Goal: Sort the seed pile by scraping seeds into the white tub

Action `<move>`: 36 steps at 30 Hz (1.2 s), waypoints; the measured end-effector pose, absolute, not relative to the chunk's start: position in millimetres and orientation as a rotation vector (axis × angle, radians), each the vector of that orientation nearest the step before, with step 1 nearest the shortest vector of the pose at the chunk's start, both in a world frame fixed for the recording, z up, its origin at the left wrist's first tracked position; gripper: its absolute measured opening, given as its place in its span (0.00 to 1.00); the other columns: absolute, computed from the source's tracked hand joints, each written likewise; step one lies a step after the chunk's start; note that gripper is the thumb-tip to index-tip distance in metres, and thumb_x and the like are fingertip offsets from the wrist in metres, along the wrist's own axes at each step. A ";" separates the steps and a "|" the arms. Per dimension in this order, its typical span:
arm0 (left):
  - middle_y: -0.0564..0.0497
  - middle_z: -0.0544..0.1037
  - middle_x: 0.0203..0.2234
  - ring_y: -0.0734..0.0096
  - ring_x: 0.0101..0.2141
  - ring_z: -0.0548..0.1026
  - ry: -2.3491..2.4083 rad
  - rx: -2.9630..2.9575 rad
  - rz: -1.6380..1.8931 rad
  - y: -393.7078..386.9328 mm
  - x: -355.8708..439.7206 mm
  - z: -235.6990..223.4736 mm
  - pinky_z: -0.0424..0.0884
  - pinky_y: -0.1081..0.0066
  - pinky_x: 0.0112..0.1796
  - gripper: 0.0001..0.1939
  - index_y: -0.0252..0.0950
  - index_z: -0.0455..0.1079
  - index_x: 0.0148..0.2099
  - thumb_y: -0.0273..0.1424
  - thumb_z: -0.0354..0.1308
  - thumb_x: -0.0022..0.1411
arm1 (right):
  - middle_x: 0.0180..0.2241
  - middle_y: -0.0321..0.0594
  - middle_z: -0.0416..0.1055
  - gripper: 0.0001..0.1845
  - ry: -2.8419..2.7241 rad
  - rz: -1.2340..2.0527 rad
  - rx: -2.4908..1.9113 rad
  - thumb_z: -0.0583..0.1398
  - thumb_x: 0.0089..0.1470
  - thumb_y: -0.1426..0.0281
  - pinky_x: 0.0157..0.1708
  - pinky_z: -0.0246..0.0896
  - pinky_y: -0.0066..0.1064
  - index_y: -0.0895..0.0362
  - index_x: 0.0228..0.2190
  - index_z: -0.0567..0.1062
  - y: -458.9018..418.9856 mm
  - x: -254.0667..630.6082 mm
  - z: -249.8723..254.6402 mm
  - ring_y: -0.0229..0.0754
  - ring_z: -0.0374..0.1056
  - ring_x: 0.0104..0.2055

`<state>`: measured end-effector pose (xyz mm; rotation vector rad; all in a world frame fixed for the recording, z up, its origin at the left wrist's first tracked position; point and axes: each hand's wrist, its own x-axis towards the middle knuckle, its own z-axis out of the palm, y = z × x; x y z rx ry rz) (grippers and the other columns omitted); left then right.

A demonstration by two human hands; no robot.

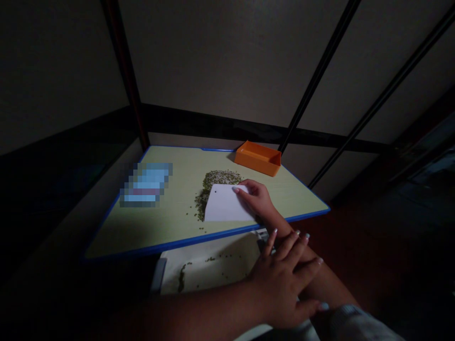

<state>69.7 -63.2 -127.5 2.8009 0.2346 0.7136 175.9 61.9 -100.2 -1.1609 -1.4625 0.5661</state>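
My right hand (256,201) lies on a white plastic scraper (225,203), its fingertips pressing near the scraper's upper edge. The scraper stands flat against a heap of small green seeds (217,179), probably mung beans, and partly covers it. A few seeds are scattered around the heap on the pale green table (167,228). My left hand (282,284) rests with its fingers apart across my right forearm, near the table's front edge. It holds nothing.
An orange rectangular tray (258,157) sits at the table's far edge. A pixelated blue flat object (145,184) lies at the left. Below the table's blue rim, a cream surface (209,265) carries spilled seeds. Dark metal rods (320,80) and a rail surround the table.
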 end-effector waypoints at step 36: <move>0.38 0.40 0.69 0.50 0.68 0.38 0.264 2.807 0.785 -65.3 76.2 -135.3 0.36 0.41 0.62 0.36 0.38 0.47 0.70 0.52 0.41 0.67 | 0.26 0.37 0.73 0.17 -1.519 0.454 -1.251 0.63 0.49 0.55 0.29 0.56 0.30 0.56 0.29 0.75 60.2 170.5 -99.2 0.39 0.63 0.28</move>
